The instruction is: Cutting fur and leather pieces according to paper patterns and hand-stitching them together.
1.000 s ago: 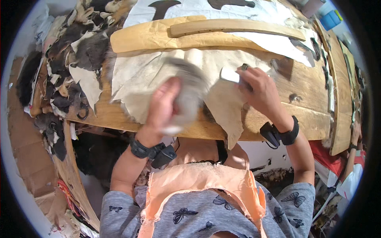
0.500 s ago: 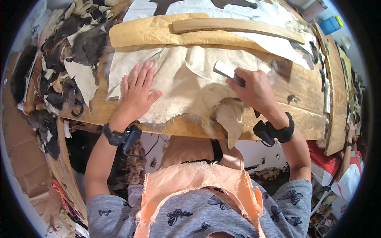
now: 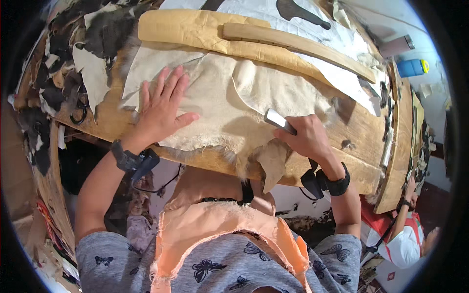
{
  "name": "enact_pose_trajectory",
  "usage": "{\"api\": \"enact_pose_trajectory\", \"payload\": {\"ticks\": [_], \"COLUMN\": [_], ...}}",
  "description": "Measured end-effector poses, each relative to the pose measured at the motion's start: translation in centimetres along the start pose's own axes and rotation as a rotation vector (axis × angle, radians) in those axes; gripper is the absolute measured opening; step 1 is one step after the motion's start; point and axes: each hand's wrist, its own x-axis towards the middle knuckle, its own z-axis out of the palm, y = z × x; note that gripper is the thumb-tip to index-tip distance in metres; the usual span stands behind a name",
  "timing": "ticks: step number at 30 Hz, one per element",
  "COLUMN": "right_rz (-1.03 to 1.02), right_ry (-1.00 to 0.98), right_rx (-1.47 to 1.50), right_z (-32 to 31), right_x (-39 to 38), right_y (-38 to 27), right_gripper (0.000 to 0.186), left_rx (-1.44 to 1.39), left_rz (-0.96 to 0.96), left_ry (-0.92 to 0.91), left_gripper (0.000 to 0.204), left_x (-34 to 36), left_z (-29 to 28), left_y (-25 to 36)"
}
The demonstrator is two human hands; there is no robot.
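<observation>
A pale hide [image 3: 215, 93], flesh side up with fur along its edges, lies spread on the wooden table. My left hand [image 3: 163, 105] rests flat on the hide's left part, fingers spread. Over its right part, my right hand [image 3: 308, 136] is closed round a silver-bladed tool [image 3: 279, 120]. The blade points left, toward a raised fold in the hide; whether its edge touches the skin I cannot tell. Near the table's front edge, a loose flap of hide [image 3: 272, 163] hangs below my right hand.
Behind the hide lie folded yellow paper [image 3: 183, 29] and a long wooden strip [image 3: 298, 49]. Dark fur scraps [image 3: 110, 41] are heaped at the left. A blue bottle [image 3: 410, 68] stands at far right. Another person's arm [image 3: 401, 215] shows at lower right.
The whole view has turned and shifted. My right hand with the blade has come slightly nearer to the table's front edge. My left hand stays flat on the hide.
</observation>
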Motion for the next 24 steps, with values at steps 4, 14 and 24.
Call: {"api": "enact_pose_trajectory", "payload": {"ticks": [4, 14, 24], "right_rz": [0.042, -0.021, -0.128], "right_ry": [-0.041, 0.195, 0.395], "right_rx": [0.017, 0.008, 0.025], "right_z": [-0.8, -2.1, -1.3], "right_x": [0.0, -1.9, -3.0], "right_y": [0.0, 0.4, 2.5], "right_gripper": [0.023, 0.02, 0.018], "left_rx": [0.028, 0.022, -0.244], "left_rz": [0.005, -0.062, 0.358], "left_ry": [0.022, -0.02, -0.001], "left_gripper": [0.086, 0.079, 0.086], "left_x": [0.0, -0.3, -1.4], "left_z": [0.2, -0.6, -0.4], "left_y": [-0.1, 0.8, 9.8]}}
